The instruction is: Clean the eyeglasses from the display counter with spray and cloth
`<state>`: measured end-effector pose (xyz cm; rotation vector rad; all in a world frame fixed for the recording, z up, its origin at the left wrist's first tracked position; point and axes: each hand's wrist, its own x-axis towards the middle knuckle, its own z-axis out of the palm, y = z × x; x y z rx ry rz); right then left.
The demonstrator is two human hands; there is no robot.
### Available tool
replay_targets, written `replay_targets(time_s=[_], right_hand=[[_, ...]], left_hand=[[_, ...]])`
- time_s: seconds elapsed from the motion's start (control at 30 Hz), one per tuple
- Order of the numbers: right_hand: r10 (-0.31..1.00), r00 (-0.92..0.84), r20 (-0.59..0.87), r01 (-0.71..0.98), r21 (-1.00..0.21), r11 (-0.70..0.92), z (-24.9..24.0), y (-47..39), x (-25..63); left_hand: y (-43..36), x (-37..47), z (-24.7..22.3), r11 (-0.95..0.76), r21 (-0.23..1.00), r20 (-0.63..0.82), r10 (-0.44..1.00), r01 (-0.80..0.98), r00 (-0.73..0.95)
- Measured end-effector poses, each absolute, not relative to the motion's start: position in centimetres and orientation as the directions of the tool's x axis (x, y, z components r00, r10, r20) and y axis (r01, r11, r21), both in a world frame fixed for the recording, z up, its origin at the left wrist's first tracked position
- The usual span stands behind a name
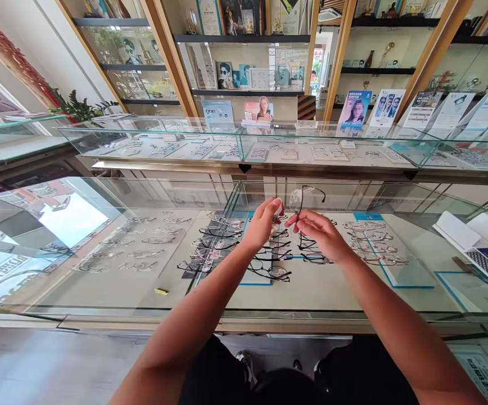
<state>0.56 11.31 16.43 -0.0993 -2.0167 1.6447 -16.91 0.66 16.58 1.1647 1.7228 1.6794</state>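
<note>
Centrally, just right of the middle of the frame, a pair of eyeglasses (302, 199) is being held up above the glass counter (320, 295), a clear lens (296, 199) facing the viewer and a dark temple (317, 189) extending toward the right. The right hand (319, 232) is grasping this pair from below, its thumb and fingers closing on the lower part. The left hand (264, 223) is hovering just beside it, fingers bending toward the eyeglasses; whether these fingers are gripping anything cannot be told. Around and below the hands, dark-framed glasses (269, 272) are lying in rows in the centre of the frame, partly hidden by the left forearm (210, 287). Further rows of spectacles are occupying the left of the frame (140, 253) and the right, where reddish frames (379, 247) are resting over blue-edged white boards (408, 277). A small yellow object (161, 291) is lying at lower left of centre, and a white box (482, 228) is standing at the far right. Beyond, a second glass case (239, 163) is spanning the frame, with leaflets (385, 109) standing at upper right and a green plant (75, 107) spreading at upper left. Shelves (244, 38) are filling the top.
</note>
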Motion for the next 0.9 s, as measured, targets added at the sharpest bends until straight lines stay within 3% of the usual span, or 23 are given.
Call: replay_targets(time_s=[0.3,0.47,0.67,0.9], right_hand=[[0.369,-0.865,0.340,-0.252,-0.930,0.267,16.1,11.3,0.5],[0.449,-0.812,0.373,-0.276,-0.923,0.268,15.7,12.1,0.4],[0.556,-0.732,0.393,-0.305,-0.919,0.248,15.2,13.1,0.1],[0.588,-0.704,0.399,-0.315,-0.917,0.246,15.4,13.1,0.0]], left_hand=[[0.3,-16.8,17.0,-0.161,0.958,0.261,0.835,0.239,-0.484],[-0.1,-16.5,17.7,-0.201,0.942,0.308,0.836,0.269,-0.454],[0.0,-16.7,17.4,-0.118,0.930,0.264,0.874,0.349,-0.407],[0.2,-16.9,16.5,-0.127,0.912,0.272,0.900,0.390,-0.341]])
